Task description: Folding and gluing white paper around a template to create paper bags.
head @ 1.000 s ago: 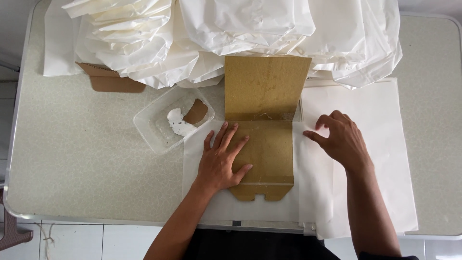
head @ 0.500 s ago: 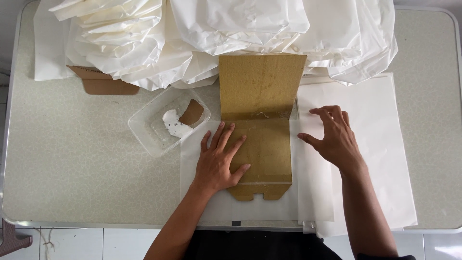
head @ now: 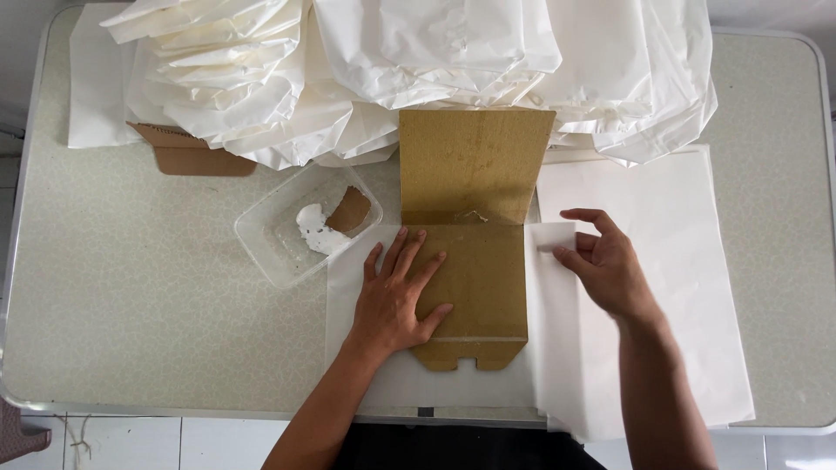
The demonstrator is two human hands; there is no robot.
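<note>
A brown cardboard template (head: 475, 187) lies on a white paper sheet (head: 557, 365) at the table's near middle. My left hand (head: 398, 296) presses flat on the template's lower half, fingers spread. To its right, my right hand (head: 601, 265) pinches the sheet's right flap (head: 550, 237) between thumb and fingers and lifts its top corner beside the cardboard's edge.
A clear plastic tray (head: 279, 248) with white paste and a cardboard scrap sits left of the template. A heap of white paper bags (head: 418, 70) covers the table's far side. A stack of white sheets (head: 688, 287) lies at right, a brown cardboard piece (head: 196, 157) at far left.
My right hand moved left from resting on the paper and took hold of the flap's top corner next to the template. The left hand stayed put.
</note>
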